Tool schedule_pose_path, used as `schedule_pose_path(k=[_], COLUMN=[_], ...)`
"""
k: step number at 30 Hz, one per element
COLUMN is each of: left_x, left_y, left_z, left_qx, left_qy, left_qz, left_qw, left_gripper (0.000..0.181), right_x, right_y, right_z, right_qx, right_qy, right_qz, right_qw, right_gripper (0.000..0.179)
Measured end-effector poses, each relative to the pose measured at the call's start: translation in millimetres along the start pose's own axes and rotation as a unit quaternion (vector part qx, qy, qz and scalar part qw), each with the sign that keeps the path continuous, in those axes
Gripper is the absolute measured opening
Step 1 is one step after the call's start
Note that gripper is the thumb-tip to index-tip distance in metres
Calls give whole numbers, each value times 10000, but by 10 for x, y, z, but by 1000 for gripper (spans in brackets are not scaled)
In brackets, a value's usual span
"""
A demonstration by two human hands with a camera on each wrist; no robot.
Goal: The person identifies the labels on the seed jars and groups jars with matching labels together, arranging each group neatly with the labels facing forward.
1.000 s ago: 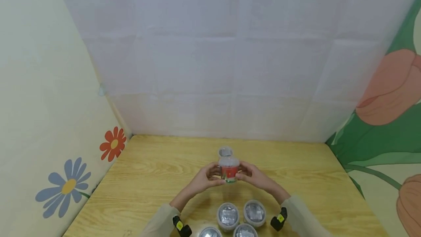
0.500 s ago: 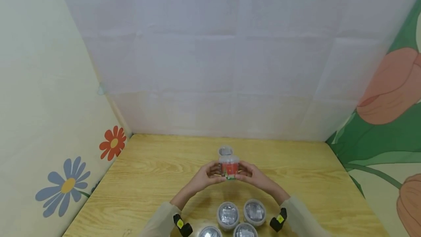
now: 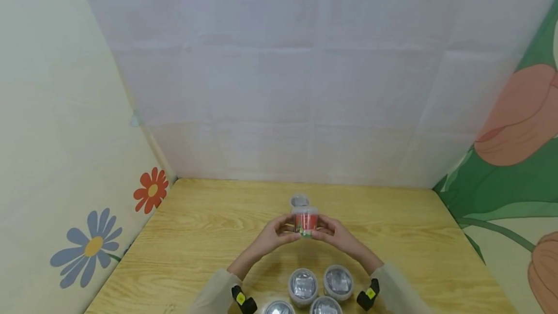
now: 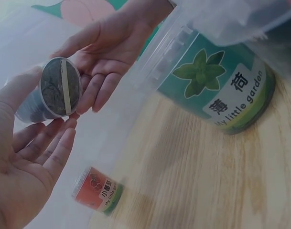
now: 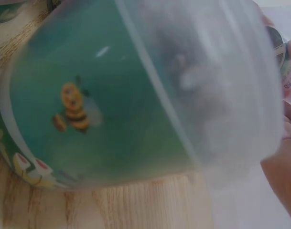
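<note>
Red-labelled cup, one: lid end up, raised over the bench, toward its far edge; gripped from either side by fingers of my left hand and my right hand, neither nearer.

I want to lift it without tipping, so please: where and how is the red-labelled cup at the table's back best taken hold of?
Grip the far cup by its labelled wall below the rim, probably best from left and right. It stands upright, its wall is round, and in the head view the held cup covers part of its near side.
</note>
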State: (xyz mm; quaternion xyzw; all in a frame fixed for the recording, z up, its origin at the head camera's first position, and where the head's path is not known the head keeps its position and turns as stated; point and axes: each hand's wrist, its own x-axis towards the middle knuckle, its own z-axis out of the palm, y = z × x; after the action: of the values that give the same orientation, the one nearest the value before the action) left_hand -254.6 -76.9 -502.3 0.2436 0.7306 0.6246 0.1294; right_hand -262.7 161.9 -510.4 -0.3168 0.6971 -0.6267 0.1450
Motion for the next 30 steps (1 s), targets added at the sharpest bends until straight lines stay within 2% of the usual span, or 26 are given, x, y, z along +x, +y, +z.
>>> schedule_pose_path(k=[8, 20, 26, 30], left_x=[-63, -63, -36, 8], left_y=[262, 343, 304, 166], left_z=[111, 261, 255, 216], left_qx=[5, 356, 391, 284], left_qy=[203, 814, 813, 726], left_qz=[6, -111, -40, -28], left_qw=[9998, 9960, 9959, 9969], left_gripper=[61, 57, 56, 55], right_x=[-30, -21, -21, -24], right_y=[39, 56, 42, 35], right_z=[-31, 3, 10, -7], right_qx=[149, -473, -500, -503], right_qy=[247, 717, 755, 699], right_qz=[168, 241, 256, 316], right_qw=[9994, 9960, 9956, 9958], right_gripper=[51, 48, 48, 47])
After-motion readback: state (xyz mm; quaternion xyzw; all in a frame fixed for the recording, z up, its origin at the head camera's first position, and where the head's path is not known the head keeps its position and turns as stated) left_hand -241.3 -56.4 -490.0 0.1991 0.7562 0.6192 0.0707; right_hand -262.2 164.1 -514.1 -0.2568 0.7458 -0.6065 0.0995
